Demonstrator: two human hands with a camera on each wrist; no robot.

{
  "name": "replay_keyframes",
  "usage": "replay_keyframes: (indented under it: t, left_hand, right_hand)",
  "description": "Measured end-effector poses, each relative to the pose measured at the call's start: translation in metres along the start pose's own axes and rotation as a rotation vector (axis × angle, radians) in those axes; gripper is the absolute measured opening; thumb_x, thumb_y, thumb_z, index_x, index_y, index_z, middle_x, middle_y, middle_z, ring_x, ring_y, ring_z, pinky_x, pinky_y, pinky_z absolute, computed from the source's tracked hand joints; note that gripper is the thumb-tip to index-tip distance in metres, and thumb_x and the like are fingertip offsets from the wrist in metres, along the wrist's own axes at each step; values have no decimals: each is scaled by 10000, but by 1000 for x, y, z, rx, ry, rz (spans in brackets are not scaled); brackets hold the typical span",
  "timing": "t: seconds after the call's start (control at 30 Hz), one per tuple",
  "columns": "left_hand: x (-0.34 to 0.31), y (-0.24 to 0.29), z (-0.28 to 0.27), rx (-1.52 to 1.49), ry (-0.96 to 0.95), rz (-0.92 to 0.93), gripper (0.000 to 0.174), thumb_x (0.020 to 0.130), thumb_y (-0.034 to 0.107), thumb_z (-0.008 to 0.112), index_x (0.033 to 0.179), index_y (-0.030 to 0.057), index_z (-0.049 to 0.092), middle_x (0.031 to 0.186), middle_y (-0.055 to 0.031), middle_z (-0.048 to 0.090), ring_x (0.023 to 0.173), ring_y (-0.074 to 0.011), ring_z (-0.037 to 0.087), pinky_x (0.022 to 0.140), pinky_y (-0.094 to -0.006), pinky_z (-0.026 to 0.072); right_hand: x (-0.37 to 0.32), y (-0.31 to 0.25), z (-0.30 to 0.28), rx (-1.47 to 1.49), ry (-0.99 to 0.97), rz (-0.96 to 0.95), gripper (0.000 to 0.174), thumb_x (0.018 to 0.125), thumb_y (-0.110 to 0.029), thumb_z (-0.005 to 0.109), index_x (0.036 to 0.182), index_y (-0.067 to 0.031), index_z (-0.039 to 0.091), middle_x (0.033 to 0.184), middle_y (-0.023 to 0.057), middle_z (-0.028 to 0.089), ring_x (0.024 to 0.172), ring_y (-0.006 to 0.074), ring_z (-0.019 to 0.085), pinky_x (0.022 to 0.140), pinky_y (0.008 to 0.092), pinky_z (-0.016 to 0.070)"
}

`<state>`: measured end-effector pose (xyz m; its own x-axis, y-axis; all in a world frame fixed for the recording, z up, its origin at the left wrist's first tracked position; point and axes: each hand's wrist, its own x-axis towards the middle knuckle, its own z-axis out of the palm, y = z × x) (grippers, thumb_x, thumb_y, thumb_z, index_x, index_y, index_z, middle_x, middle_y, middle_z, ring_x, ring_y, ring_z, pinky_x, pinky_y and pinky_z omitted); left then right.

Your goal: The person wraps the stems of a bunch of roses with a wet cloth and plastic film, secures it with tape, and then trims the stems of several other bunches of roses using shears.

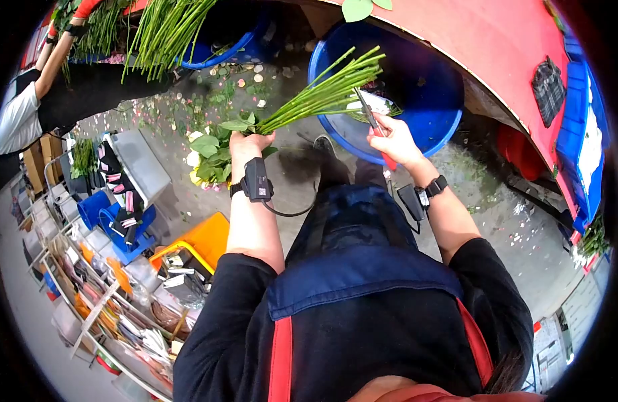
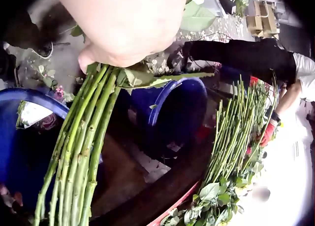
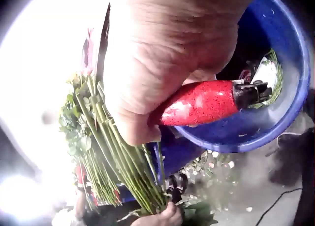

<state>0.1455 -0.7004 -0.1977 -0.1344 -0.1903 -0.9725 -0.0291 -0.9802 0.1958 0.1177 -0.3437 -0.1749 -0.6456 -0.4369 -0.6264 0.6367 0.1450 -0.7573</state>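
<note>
Left fingers [image 1: 253,140] gripping green stems [image 1: 322,96], right fingers [image 1: 388,139] around red-handled shears [image 3: 202,104], blue bucket [image 1: 429,107] nearby

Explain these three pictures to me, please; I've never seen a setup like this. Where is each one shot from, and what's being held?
There's no machine here, just a person working bare-handed. The big round picture comes from a camera on the head, looking forward and down. The other two come from cameras worn on the wrists, so each looks closely at that side's work.

The left hand grips a bundle of long green stems with leaves and flowers at one end. The right hand holds red-handled clippers, with their tips near the stems.

Past the hands stands a blue tub. On the red table lies something dark and crumpled; I can't tell what. A second person is at the upper left of the head picture.
</note>
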Motion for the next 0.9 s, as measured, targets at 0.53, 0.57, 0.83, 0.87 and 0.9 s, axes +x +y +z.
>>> replay_keyframes:
  t: [0.53,0.57,0.83,0.87,0.9]
  left_hand:
    - [13,-6,-29,378,105,77,500,928,455,503,1233,58,506,1269,-41,581,1179,-192,486,1068,-312,320]
    - [15,-6,-30,292,109,61,493,932,454,495,1234,65,508,1273,-38,577,1180,-187,484,1070,-320,318]
    - [-3,-1,-22,-142,162,8,438,957,378,423,1301,118,500,1401,-70,458,1290,-279,379,1082,-567,191]
    - [-3,-3,-22,-108,162,19,434,957,377,424,1294,115,502,1393,-74,467,1286,-282,385,1082,-561,201]
    - [-2,-5,-23,-73,162,30,430,958,375,426,1288,112,504,1384,-78,476,1282,-285,392,1081,-556,210]
  right_hand:
    - [-1,-17,-1,-265,-88,-177,677,719,-99,662,1331,75,434,1114,101,571,1008,142,529,903,268,410]
    - [-3,-16,-1,-209,-101,-132,643,732,-59,642,1330,66,443,1005,40,568,897,97,521,813,237,423]
    - [-23,17,-8,-149,5,-71,678,771,-44,663,1381,46,381,999,12,555,852,65,525,752,209,452]
    - [-21,18,-10,-146,-14,-60,705,770,-53,668,1394,47,357,1031,24,547,893,78,523,778,218,452]
    - [-16,17,-12,-142,-32,-48,732,769,-62,673,1408,48,333,1063,36,539,935,90,520,805,226,452]
